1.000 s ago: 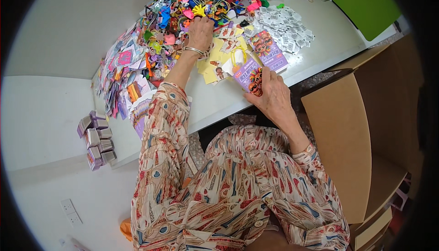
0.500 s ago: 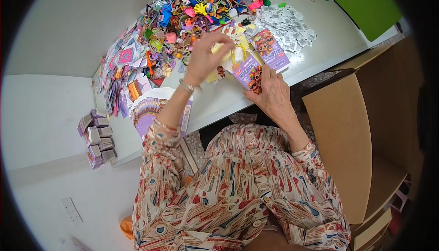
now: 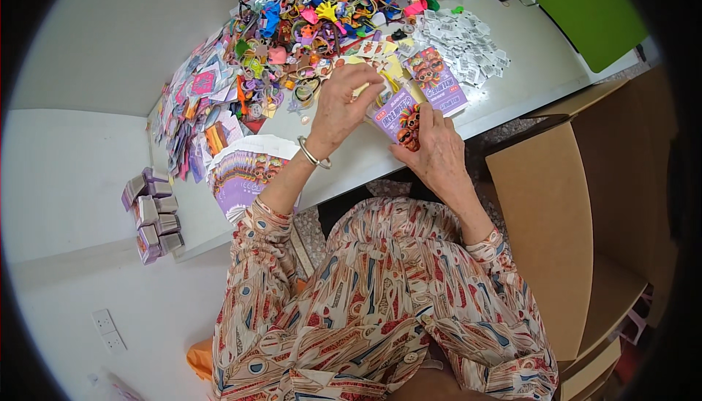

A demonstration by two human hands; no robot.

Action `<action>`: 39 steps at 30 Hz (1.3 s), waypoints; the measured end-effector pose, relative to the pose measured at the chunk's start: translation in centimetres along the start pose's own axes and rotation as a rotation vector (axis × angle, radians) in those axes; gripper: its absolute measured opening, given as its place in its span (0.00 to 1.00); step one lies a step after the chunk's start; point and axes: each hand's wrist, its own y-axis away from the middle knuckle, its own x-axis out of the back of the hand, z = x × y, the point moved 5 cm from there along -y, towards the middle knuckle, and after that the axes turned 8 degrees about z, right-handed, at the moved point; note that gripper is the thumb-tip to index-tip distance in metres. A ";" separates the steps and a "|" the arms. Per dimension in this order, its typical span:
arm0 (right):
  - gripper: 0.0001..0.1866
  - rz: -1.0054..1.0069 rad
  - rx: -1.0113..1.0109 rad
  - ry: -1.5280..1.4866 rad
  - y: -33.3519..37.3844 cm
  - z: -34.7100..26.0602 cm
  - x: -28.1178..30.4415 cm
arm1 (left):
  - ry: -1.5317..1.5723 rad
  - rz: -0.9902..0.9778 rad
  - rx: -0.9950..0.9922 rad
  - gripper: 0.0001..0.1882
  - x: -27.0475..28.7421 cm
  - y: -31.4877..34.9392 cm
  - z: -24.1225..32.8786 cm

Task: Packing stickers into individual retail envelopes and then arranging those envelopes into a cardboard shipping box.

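My right hand (image 3: pixel 435 141) grips a purple printed packet (image 3: pixel 395 114), thumb and fingers pressed on its front, tilted over the table's near edge. At the packet's top end, my left hand (image 3: pixel 342 105) is closed in a pinch; what its fingers hold, if anything, is hidden. A bit of yellow (image 3: pixel 393 81) shows between the left fingertips and the packet. Just behind lies a second purple packet (image 3: pixel 441 88), flat on the table. Beneath my left forearm, a fanned stack of flat purple packets (image 3: pixel 238 183) rests at the table's front edge.
A large heap of small colourful toys (image 3: pixel 322 13) covers the far table, with flat plastic-wrapped pieces (image 3: pixel 194 94) at left and small white printed packets (image 3: pixel 464 43) at right. Several purple boxes (image 3: pixel 157 214) sit far left. An open cardboard box (image 3: pixel 545 233) stands right, below a green panel (image 3: pixel 585 10).
My left hand has drawn down slightly and its fingers have closed in near the packet's top. The yellow looped piece seen there before is now mostly hidden. My right hand has stayed put.
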 end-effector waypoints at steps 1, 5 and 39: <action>0.39 0.005 0.003 0.002 0.0 -0.1 0.1 | 0.001 0.002 -0.001 0.09 -0.3 0.5 0.2; 0.40 0.003 0.017 0.008 0.0 0.2 -0.1 | -0.090 -0.072 -0.021 0.09 -0.9 1.6 -0.5; 0.42 0.072 0.006 -0.038 0.2 -0.6 0.7 | -0.159 0.011 -0.135 0.07 0.1 1.2 1.8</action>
